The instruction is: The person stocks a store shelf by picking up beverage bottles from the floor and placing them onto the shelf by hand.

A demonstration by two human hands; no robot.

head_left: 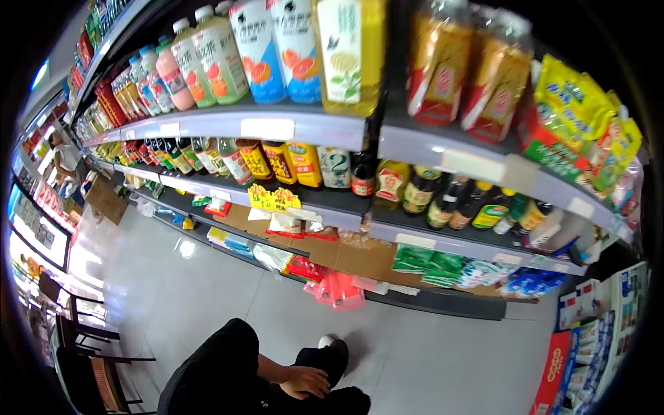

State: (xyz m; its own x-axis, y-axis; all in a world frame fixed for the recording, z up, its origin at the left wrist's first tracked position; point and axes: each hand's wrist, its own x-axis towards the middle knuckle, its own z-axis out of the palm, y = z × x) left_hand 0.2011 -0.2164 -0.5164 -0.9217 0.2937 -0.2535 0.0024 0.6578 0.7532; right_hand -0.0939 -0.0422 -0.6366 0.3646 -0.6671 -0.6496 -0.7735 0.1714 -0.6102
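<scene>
My left hand (306, 382) lies over my dark trousers at the bottom centre, its fingers spread loosely with nothing visible in them. A black sleeve or trouser leg (221, 360) is beside it, and a white-tipped shoe (332, 342) shows just beyond. My right hand is outside the picture. Past my legs stand store shelves (242, 128). Tall drink bottles (213, 59) fill the upper shelf, and sauce bottles (422, 188) line the one below. Pink bags (335, 289) hang over the lowest shelf's edge.
Grey tiled floor (207, 277) surrounds my legs. Chairs (104, 373) stand at lower left. A person (68, 162) is far left near a cardboard box (105, 199). Red and blue boxes (557, 370) are stacked at lower right.
</scene>
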